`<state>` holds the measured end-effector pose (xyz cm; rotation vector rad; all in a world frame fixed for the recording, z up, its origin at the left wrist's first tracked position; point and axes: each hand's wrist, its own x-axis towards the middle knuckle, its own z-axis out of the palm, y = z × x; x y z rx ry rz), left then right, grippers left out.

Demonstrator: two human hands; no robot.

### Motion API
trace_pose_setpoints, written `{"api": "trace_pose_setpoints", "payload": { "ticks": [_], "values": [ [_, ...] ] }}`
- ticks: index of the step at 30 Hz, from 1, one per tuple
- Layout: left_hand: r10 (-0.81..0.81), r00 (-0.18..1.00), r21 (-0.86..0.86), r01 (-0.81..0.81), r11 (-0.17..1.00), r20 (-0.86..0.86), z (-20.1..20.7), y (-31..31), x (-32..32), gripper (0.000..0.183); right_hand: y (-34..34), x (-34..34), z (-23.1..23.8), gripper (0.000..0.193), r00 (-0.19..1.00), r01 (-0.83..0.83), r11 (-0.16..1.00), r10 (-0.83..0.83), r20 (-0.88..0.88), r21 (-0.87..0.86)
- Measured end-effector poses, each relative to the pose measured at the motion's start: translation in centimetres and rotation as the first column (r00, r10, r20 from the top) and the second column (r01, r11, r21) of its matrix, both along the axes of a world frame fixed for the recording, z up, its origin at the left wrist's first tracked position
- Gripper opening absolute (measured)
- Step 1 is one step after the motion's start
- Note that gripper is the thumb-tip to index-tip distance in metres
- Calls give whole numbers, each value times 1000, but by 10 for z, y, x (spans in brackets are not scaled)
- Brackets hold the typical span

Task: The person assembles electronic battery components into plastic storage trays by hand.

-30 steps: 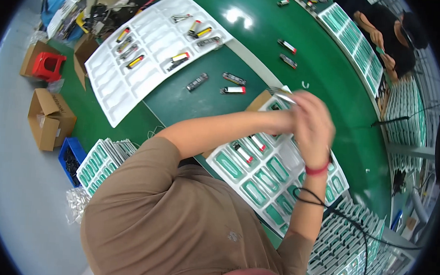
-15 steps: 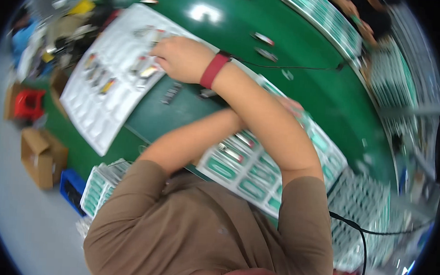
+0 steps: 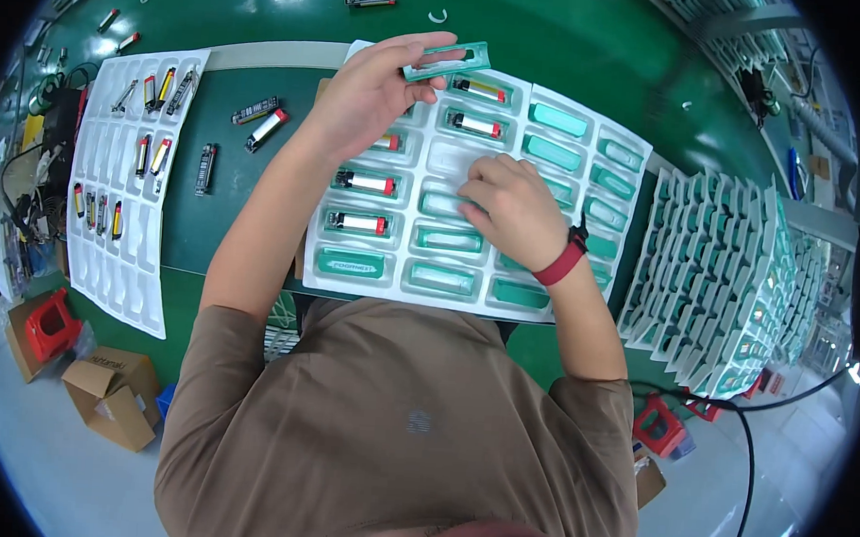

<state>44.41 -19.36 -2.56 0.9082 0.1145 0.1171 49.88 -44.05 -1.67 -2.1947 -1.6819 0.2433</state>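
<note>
My left hand (image 3: 376, 96) grips a green rectangular plastic shell (image 3: 475, 55) between thumb and fingers, raised over the far left part of a white moulded tray (image 3: 406, 219). Over the tray's middle is my right hand (image 3: 516, 210), its fingers curled down at a compartment; whatever they hold, if anything, is hidden. Green shells such as this one (image 3: 350, 263) fill many compartments. Several hold a white cylinder with red and black ends, like this cylinder (image 3: 359, 223) in the left column. One compartment (image 3: 450, 158) beside my right hand has no shell.
On the left another white tray (image 3: 123, 277) holds several small cylindrical parts. Loose dark parts (image 3: 206, 169) and a white-and-red cylinder (image 3: 267, 130) lie between the trays. Stacked trays (image 3: 697, 282) stand at right. Cardboard box (image 3: 117, 398) and red stool (image 3: 53, 325) are at lower left.
My arms have uncrossed. My right hand has come from the parts tray to the shell tray, and my left now holds up a green shell. The view has turned.
</note>
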Motion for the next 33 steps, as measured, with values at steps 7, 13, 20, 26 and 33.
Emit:
{"api": "trace_pose_setpoints", "payload": {
  "ticks": [7,13,20,26,33],
  "values": [
    [-92,995,44,94,995,-43,-5,-3,2,46,-3,0,-1,8,998,4,1000,-2,62,-30],
    [117,991,-68,-122,990,-71,-6,8,-6,48,37,61,9,7,986,68,971,-31,-162,231],
    [470,881,-210,-471,857,-56,-14,16,7,53,189,152,-50,33,989,66,966,-95,109,249],
    [499,865,-242,-496,834,-55,-17,25,3,53,193,155,-42,25,991,130,959,-132,-11,250],
    [343,938,-112,-347,931,-54,-4,9,-2,52,87,106,22,16,517,503,768,100,-850,396]
  ]
}}
